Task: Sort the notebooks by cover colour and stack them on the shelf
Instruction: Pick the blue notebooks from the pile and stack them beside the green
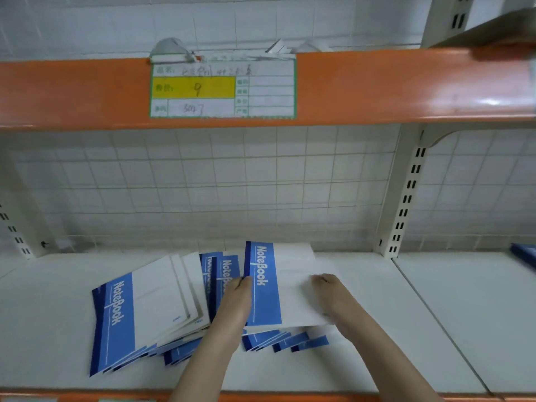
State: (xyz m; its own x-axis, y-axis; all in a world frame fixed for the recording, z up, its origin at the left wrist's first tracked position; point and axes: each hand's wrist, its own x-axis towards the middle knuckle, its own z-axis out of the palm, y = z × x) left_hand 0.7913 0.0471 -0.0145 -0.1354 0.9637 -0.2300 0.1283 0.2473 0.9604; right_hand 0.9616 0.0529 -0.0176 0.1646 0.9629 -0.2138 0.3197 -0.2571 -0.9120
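Observation:
Several blue-and-white notebooks lie fanned out on the white shelf. A left pile is spread toward the shelf's front left. The top notebook of the right pile lies with its blue spine band to the left. My left hand grips this notebook's left edge, fingers curled under the spine. On its white right half rests my right hand, fingers bent down at the far end. More blue spines peek out below it.
An orange shelf beam runs overhead with a price label stuck on it. A slotted upright post stands at the right. Another blue notebook lies at the far right edge. A tiled wall stands behind the shelf.

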